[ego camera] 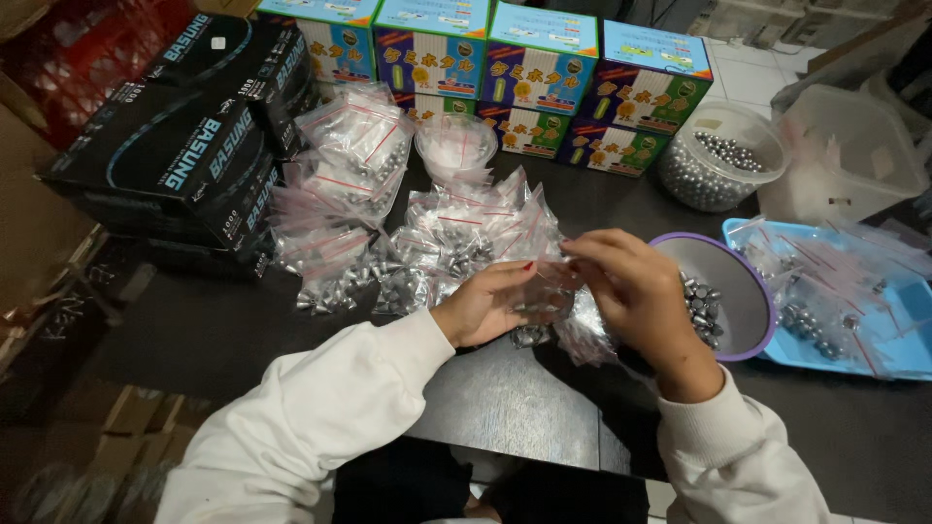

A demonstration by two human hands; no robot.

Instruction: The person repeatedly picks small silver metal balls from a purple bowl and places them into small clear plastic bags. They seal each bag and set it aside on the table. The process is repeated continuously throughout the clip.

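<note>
My left hand (490, 303) and my right hand (636, 291) meet over the dark table, both pinching a small clear zip bag (546, 291) with metal pieces inside. The fingertips of both hands sit at the bag's top edge. Right beside my right hand stands a purple-rimmed bowl (752, 281) holding small silvery metal pieces. Behind my hands lies a heap of filled clear bags (456, 243) with red seal strips.
Black flat boxes (184, 155) are stacked at the left. Colourful cartons (539, 73) line the back. A clear tub of steel balls (723, 160) and an empty clear tub (849, 155) stand at the right, with a blue tray of bags (845, 301) in front.
</note>
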